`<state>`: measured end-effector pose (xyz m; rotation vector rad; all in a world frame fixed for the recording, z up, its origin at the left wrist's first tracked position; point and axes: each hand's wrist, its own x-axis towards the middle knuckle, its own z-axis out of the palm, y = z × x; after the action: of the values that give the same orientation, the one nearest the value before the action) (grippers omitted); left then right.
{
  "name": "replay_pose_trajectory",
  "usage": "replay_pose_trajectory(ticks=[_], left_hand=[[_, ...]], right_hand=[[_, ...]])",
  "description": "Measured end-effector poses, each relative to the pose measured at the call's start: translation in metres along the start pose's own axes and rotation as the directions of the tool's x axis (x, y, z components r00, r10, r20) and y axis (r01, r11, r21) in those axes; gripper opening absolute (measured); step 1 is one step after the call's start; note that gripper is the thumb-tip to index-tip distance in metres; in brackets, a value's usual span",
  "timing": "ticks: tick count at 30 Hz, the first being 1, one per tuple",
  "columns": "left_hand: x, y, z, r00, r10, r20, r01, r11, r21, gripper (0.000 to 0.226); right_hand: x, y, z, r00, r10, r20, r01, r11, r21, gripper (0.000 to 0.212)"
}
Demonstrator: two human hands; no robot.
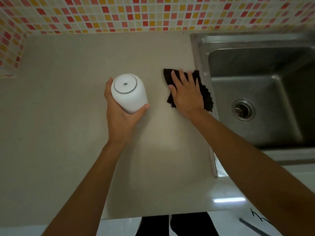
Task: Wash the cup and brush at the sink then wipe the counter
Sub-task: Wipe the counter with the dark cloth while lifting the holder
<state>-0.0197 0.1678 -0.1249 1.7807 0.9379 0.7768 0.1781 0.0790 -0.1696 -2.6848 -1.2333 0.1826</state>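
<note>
My left hand (pixel 119 116) grips a white cup (pixel 128 92), held upside down above the beige counter (pixel 68 99) with its base facing me. My right hand (pixel 185 94) lies flat, fingers spread, on a dark cloth (pixel 207 94) that rests on the counter just left of the sink's rim. The steel sink (pixel 255 92) is at the right, with its drain (pixel 242 110) showing. No brush is in view.
A wall of red, orange and cream mosaic tiles (pixel 153 12) runs along the back and wraps the left corner. The counter's front edge (pixel 153 215) is near my legs. Below it lies a white floor with a dark stick (pixel 252 227).
</note>
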Motion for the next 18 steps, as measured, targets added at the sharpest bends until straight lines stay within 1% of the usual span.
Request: replay_pose_trajectory(ticks=[3, 8, 10, 11, 12, 13, 14, 15, 16, 18], left_hand=[[-0.004, -0.004, -0.002, 1.000, 0.002, 0.012, -0.002, 1.000, 0.022, 0.111], [-0.009, -0.005, -0.009, 0.994, -0.066, 0.085, 0.062, 0.997, 0.052, 0.116], [-0.018, -0.004, -0.010, 0.987, -0.141, 0.081, 0.135, 0.988, 0.074, 0.118], [-0.028, -0.003, -0.010, 0.979, -0.200, 0.036, 0.197, 0.977, 0.082, 0.113], [-0.043, -0.002, -0.010, 0.969, -0.247, -0.028, 0.248, 0.965, 0.084, 0.103], [-0.062, -0.001, -0.008, 0.961, -0.263, -0.080, 0.270, 0.959, 0.087, 0.088], [-0.081, 0.006, -0.006, 0.960, -0.262, -0.100, 0.271, 0.958, 0.091, 0.072], [-0.097, 0.015, -0.001, 0.963, -0.256, -0.084, 0.263, 0.961, 0.091, 0.059], [-0.108, 0.024, 0.005, 0.969, -0.246, -0.036, 0.248, 0.965, 0.082, 0.051], [-0.112, 0.047, 0.023, 0.969, -0.218, 0.118, 0.217, 0.976, 0.022, 0.044]], right_hand=[[-0.054, -0.004, 0.001, 0.999, -0.026, -0.045, 0.026, 1.000, 0.013, 0.052], [-0.129, -0.006, 0.003, 0.999, -0.053, 0.000, 0.053, 0.999, 0.013, 0.050], [-0.141, -0.006, -0.001, 0.997, -0.070, 0.013, 0.069, 0.997, 0.028, 0.052], [-0.141, -0.006, -0.005, 0.998, -0.061, -0.005, 0.062, 0.995, 0.078, 0.054], [-0.140, -0.008, -0.011, 0.999, -0.023, -0.030, 0.028, 0.983, 0.181, 0.054], [-0.138, -0.010, -0.021, 0.997, 0.046, -0.058, -0.025, 0.948, 0.317, 0.049], [-0.136, -0.011, -0.030, 0.991, 0.119, -0.066, -0.078, 0.893, 0.443, 0.043], [-0.133, -0.011, -0.041, 0.983, 0.175, -0.062, -0.115, 0.839, 0.532, 0.038], [-0.131, -0.011, -0.049, 0.975, 0.212, -0.062, -0.135, 0.794, 0.592, 0.036], [-0.127, -0.009, -0.066, 0.960, 0.274, -0.059, -0.157, 0.700, 0.697, 0.035]])
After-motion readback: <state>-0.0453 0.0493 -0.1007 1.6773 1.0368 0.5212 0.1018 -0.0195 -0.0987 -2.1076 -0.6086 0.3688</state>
